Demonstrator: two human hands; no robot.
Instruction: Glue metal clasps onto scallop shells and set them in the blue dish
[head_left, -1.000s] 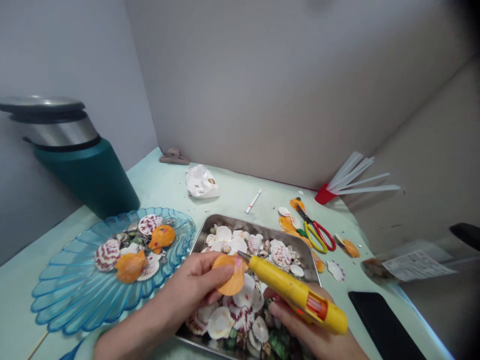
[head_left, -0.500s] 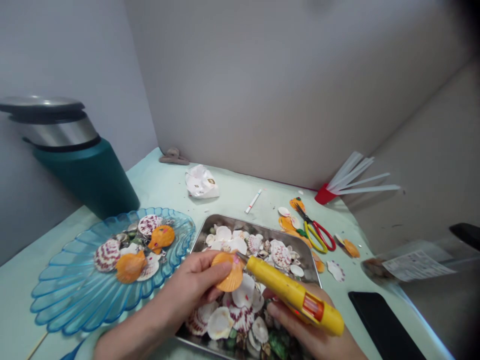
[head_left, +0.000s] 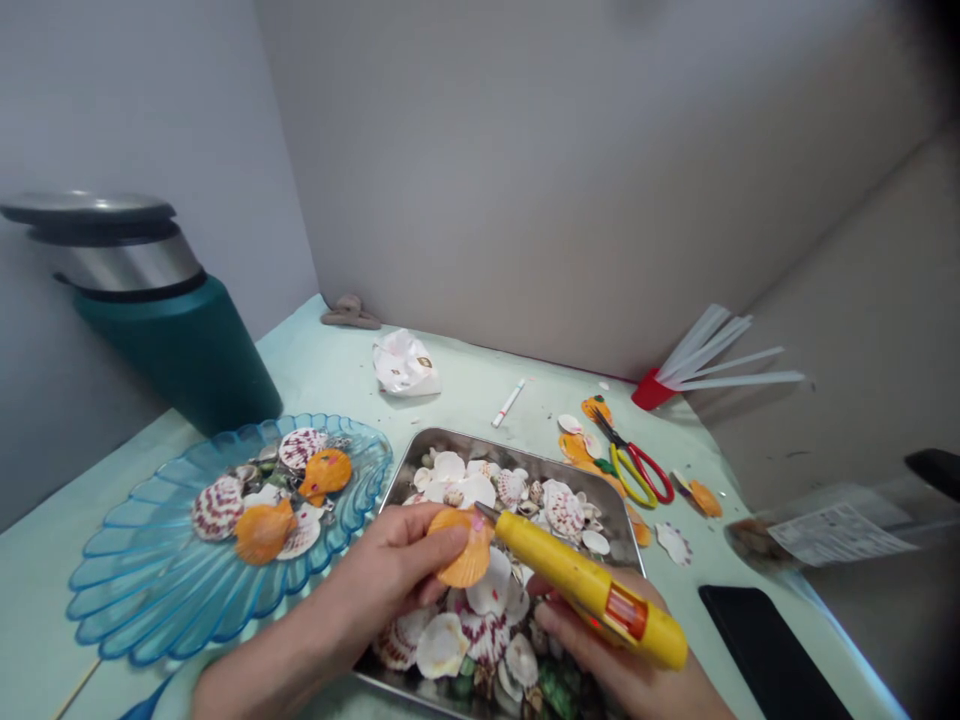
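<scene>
Above a metal tray (head_left: 517, 453) of mixed shells, my left hand (head_left: 397, 570) pinches an orange scallop shell (head_left: 466, 560) by its left side. A small pink patch shows near the shell's upper right edge. My right hand (head_left: 600, 640) is wrapped round a yellow tool (head_left: 577, 575) with a metal tip and an orange-red window in its body. The tip is at the shell's upper right edge, by the pink patch; whether it touches cannot be made out.
A blue scalloped dish (head_left: 172, 590) with shells lies left, below a green bottle (head_left: 195, 340). Behind are crumpled white packaging (head_left: 405, 363) and a marker (head_left: 508, 403). Right are scissors (head_left: 643, 472), a red cup (head_left: 652, 390) of translucent sticks, a black phone (head_left: 772, 650) and a labelled bag (head_left: 832, 530).
The orange shell has shifted slightly right and closer under the tool's tip. My hands otherwise keep nearly the same grips and positions.
</scene>
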